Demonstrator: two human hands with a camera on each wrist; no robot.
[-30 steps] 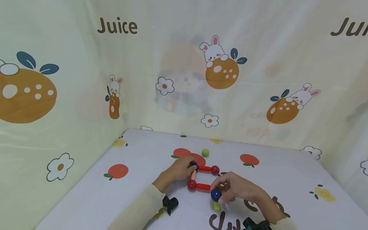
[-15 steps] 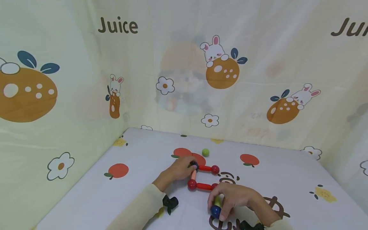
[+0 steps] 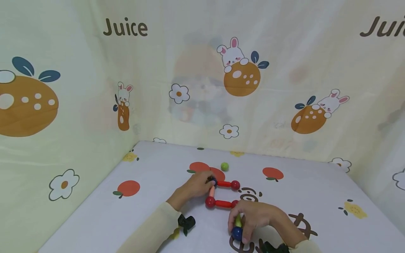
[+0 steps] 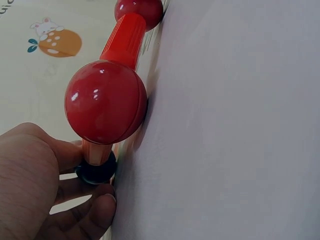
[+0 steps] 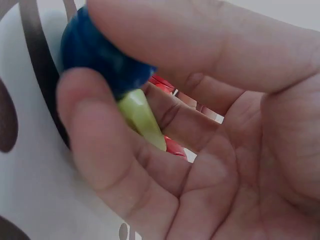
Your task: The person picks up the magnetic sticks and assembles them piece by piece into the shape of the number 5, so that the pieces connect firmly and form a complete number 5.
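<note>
My left hand (image 3: 197, 184) grips a dark blue ball (image 3: 214, 182) at the far left corner of a ball-and-stick figure on the table. From that corner, a pink stick (image 3: 212, 192) leads to a large red ball (image 4: 106, 102) nearer me. My right hand (image 3: 256, 216) pinches another blue ball (image 3: 237, 233) between thumb and fingers. A yellow-green stick (image 5: 142, 117) extends from this ball toward the front right red ball (image 3: 235, 203), which the fingers partly cover. Whether stick and red ball touch is hidden.
Red sticks form the figure's front (image 3: 223, 204) and back sides, the back one ending in a red ball (image 3: 235, 185). A loose green ball (image 3: 224, 166) lies behind it. A printed cloth (image 3: 158, 165) covers the table; a printed curtain (image 3: 196, 70) hangs behind.
My right hand has moved nearer me. The blue ball, previously at the yellow-green stick's far end, now sits at its near end. My left hand has kept its place.
</note>
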